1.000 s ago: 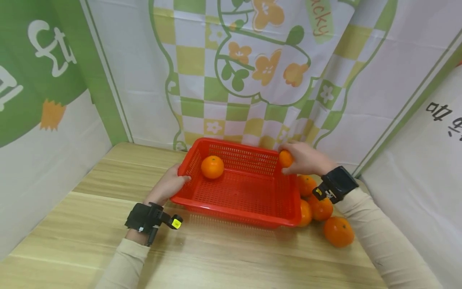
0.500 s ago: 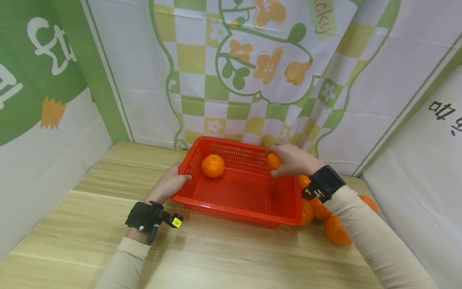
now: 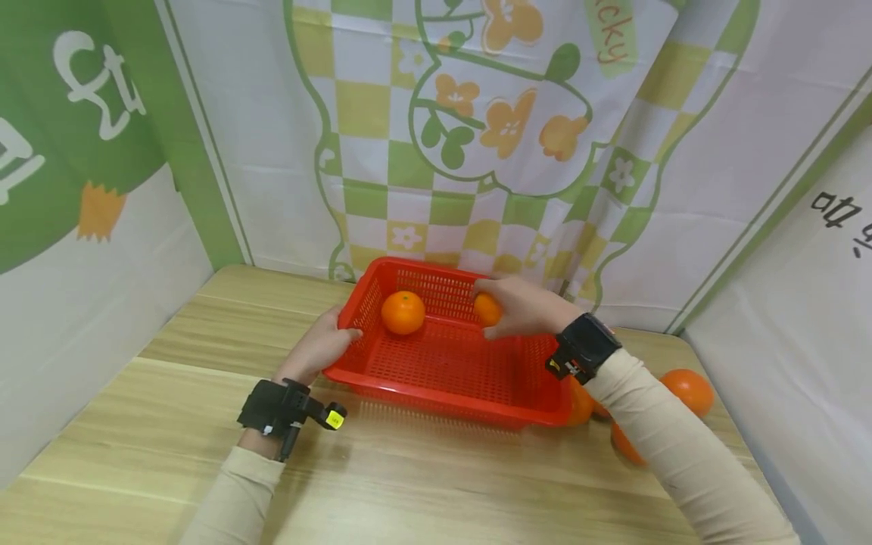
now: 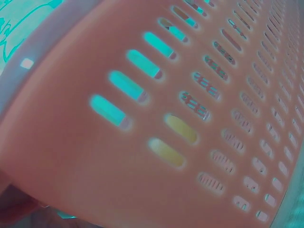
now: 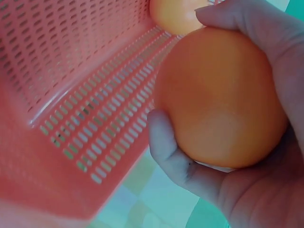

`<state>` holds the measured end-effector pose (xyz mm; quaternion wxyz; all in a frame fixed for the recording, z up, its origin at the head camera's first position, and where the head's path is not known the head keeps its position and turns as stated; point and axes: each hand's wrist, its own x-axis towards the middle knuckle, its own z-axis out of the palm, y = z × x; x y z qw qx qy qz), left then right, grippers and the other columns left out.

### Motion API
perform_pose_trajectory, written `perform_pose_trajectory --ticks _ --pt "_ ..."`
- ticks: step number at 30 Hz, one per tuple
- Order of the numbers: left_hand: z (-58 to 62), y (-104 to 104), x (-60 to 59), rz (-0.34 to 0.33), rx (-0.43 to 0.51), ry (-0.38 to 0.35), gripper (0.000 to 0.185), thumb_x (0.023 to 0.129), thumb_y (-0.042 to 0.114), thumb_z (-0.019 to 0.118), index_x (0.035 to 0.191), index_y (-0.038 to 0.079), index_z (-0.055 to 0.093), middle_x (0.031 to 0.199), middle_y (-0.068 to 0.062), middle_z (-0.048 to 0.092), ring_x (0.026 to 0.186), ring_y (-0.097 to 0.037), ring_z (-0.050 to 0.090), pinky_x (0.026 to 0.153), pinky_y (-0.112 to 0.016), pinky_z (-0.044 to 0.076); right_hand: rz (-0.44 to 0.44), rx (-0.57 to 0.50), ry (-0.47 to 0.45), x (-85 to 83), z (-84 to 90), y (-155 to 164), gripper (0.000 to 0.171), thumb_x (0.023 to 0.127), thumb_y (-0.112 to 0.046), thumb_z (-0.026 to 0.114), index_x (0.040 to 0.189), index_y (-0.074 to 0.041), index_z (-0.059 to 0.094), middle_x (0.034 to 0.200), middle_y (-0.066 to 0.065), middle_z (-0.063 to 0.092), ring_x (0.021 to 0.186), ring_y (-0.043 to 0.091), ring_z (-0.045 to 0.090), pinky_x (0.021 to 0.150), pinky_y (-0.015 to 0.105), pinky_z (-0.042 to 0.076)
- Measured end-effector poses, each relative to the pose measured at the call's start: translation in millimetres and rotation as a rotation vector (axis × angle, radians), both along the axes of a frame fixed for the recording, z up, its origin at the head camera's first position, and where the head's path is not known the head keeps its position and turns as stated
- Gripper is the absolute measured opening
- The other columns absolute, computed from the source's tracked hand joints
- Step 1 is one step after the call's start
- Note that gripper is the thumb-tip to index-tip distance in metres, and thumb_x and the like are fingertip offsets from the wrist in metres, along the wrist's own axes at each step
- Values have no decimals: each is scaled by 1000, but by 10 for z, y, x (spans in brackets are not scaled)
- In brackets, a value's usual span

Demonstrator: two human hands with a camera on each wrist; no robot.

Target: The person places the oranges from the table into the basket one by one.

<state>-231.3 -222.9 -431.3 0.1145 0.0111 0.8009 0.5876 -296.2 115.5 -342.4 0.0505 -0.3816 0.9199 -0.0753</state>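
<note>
A red slotted plastic basket [image 3: 436,390] stands on the wooden table. My left hand [image 3: 319,347] grips its left rim, thumb over the inner side; the left wrist view is filled by the slotted basket wall [image 4: 114,156]. Inside the basket, near its back left corner, lies one orange [image 3: 403,312]. My right hand [image 3: 523,304] holds a second orange [image 5: 221,97] over the back right part of the basket, fingers and thumb wrapped round it. In the right wrist view the orange in the basket [image 5: 175,15] shows just beyond the held one.
Several more oranges lie right of the basket, partly hidden by the right forearm; one orange [image 3: 688,391] sits farther right near the table edge. A patterned curtain [image 3: 470,151] hangs close behind the basket. The wooden table [image 3: 409,484] extends in front.
My right hand has carried its orange leftward, from the basket's right rim to over its inside. The left hand keeps its grip on the rim. The far-right orange has come into view.
</note>
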Motion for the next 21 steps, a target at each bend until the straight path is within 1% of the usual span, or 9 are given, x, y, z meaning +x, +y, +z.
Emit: perform_pose_trajectory --ticks 3,7,10,13,17,21 --pt "-4 9 1 0 1 1 57 105 10 47 159 -1 31 143 -30 58 118 -42 69 93 -48 64 0 -2 -25 14 -32 -75 55 81 -26 83 131 -15 63 123 8 62 90 22 57 75 33 49" --pt "-9 15 -2 0 1 5 57 105 10 47 158 -1 31 142 -30 58 118 -42 69 93 -48 64 29 -5 -8 23 -75 -158 54 80 -25 82 129 -13 64 118 7 61 94 22 57 77 33 51" --pt "-10 15 -5 -3 3 3 57 105 10 47 159 0 31 143 -30 58 118 -42 69 93 -49 63 53 1 -7 23 -107 -207 53 80 -25 83 127 -12 64 117 6 61 93 20 58 77 32 51" --pt "-10 12 -7 -7 8 1 57 105 10 47 159 0 30 144 -30 57 119 -43 68 93 -50 63 70 10 -22 25 -132 -257 51 81 -25 83 126 -14 63 118 5 61 91 19 58 76 31 51" --pt "-9 4 -9 -7 11 3 57 106 10 46 159 0 29 145 -30 56 120 -44 68 95 -52 63 87 28 -40 52 -152 -352 52 82 -25 84 129 -15 63 120 6 60 90 19 57 78 32 51" --pt "-10 2 -7 -6 11 3 58 106 10 46 160 0 28 146 -30 56 121 -45 67 96 -53 62 115 50 -57 81 -199 -470 56 83 -25 84 134 -15 63 125 6 60 95 21 59 84 34 54"
